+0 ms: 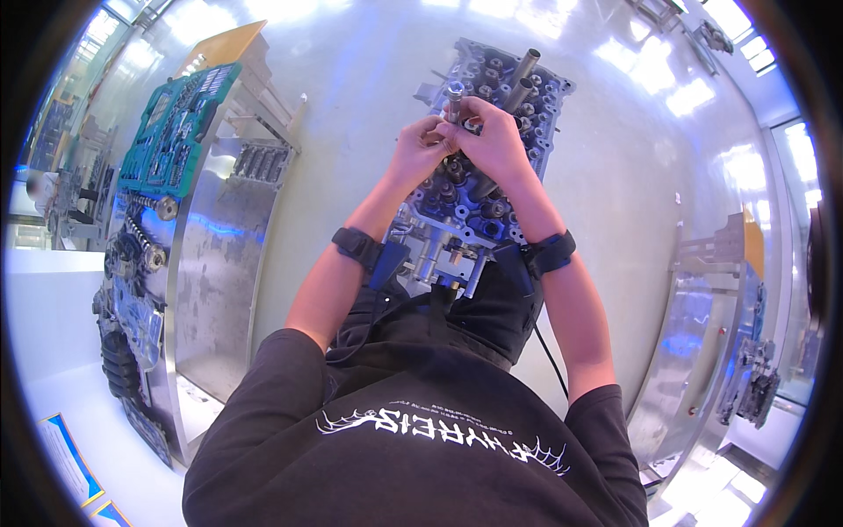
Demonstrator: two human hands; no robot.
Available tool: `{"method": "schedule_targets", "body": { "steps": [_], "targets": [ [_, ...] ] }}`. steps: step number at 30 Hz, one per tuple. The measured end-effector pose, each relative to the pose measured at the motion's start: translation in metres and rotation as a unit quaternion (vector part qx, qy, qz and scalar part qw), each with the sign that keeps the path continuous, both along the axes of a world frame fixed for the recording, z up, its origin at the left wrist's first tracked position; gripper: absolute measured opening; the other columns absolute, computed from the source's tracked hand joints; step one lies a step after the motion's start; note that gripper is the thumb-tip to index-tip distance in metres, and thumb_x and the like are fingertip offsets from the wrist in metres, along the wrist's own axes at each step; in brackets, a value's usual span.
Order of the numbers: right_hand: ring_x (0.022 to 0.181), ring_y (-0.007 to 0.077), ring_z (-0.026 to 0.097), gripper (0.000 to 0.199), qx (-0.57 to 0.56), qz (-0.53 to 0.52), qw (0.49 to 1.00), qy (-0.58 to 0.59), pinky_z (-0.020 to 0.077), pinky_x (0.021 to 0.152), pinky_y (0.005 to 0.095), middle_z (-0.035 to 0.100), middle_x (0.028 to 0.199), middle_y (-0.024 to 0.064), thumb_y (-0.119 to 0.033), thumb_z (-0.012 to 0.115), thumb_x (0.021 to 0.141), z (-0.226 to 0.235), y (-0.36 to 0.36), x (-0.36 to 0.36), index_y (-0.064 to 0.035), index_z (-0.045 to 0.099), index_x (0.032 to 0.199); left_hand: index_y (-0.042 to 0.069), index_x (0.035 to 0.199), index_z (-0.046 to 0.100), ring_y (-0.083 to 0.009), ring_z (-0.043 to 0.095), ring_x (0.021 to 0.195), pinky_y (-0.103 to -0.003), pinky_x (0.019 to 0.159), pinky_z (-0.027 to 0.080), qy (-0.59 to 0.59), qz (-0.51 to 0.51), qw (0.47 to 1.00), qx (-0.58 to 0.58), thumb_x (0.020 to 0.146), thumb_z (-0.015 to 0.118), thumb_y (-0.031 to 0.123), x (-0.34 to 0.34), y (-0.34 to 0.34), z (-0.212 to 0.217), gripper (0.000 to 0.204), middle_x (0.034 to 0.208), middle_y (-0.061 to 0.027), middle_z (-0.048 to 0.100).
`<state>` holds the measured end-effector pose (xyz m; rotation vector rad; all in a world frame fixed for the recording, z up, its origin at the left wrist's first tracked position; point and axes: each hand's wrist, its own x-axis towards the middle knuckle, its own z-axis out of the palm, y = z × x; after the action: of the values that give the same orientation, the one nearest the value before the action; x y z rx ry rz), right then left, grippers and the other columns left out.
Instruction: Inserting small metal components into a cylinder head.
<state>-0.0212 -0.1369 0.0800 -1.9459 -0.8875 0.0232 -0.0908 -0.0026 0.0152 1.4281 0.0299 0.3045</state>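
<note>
In front of me lies a grey metal engine cylinder head (550, 132) with valve springs and bolt holes. Over its left part, my left hand (423, 147) and my right hand (492, 139) come together. Their fingers are closed round a shiny metal cylinder (455, 93), which looks like a socket and stands upright with its round end up. Its lower end is hidden by the fingers. Right of it, two bare metal tubes (528, 63) rise at a slant from the cylinder head. A bracket-like metal fixture (430, 255) is at the near end, close to my body.
To the left, a metal workbench (215, 281) carries a green tool case (180, 132) with sockets, a camshaft (145, 239) and black engine parts (118, 360). Another metal bench (694, 351) stands at the right, with an engine part (751, 386) beyond it.
</note>
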Motion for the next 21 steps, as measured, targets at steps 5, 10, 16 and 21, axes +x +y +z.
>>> {"method": "schedule_targets", "body": {
  "steps": [5, 10, 16, 21],
  "targets": [
    [0.089, 0.0252, 0.068, 0.031, 0.059, 0.040, 0.994, 0.086, 0.0523, 0.082, 0.0340, 0.071, 0.100, 0.0138, -0.017, 0.068, 0.086, 0.002, 0.001, -0.004, -0.0002, 0.065, 0.112, -0.005, 0.118, 0.062, -0.0104, 0.060, 0.096, -0.027, 0.084, 0.050, -0.030, -0.009, 0.999, -0.035, 0.092, 0.066, 0.012, 0.000, 0.003, -0.005, 0.032, 0.105, -0.0067, 0.067],
    [0.095, 0.0224, 0.069, 0.024, 0.125, 0.078, 0.976, 0.161, 0.0520, 0.084, 0.0325, 0.071, 0.103, 0.0120, -0.005, 0.053, 0.094, -0.004, 0.002, -0.001, 0.0000, 0.063, 0.115, -0.005, 0.122, 0.061, -0.0122, 0.059, 0.102, -0.030, 0.091, 0.047, -0.027, -0.034, 0.999, -0.026, 0.095, 0.064, 0.019, -0.003, 0.001, 0.002, 0.036, 0.112, -0.0071, 0.066],
    [0.099, 0.0218, 0.068, 0.027, 0.125, 0.102, 0.976, 0.143, 0.0508, 0.087, 0.0316, 0.071, 0.107, 0.0110, -0.001, 0.049, 0.094, 0.002, 0.002, -0.006, -0.0018, 0.061, 0.118, -0.007, 0.118, 0.061, -0.0177, 0.064, 0.100, -0.032, 0.091, 0.051, -0.069, -0.023, 0.997, -0.036, 0.097, 0.060, 0.017, -0.005, -0.004, 0.008, 0.032, 0.108, -0.0113, 0.067],
    [0.099, 0.0210, 0.067, 0.028, 0.141, 0.111, 0.972, 0.152, 0.0500, 0.088, 0.0309, 0.070, 0.107, 0.0137, 0.002, 0.046, 0.094, 0.005, 0.001, -0.008, 0.0008, 0.059, 0.118, -0.004, 0.125, 0.060, -0.0121, 0.055, 0.110, -0.030, 0.097, 0.043, -0.058, -0.034, 0.997, -0.022, 0.098, 0.059, 0.029, -0.005, -0.005, 0.009, 0.042, 0.116, -0.0067, 0.064]
  ]
}}
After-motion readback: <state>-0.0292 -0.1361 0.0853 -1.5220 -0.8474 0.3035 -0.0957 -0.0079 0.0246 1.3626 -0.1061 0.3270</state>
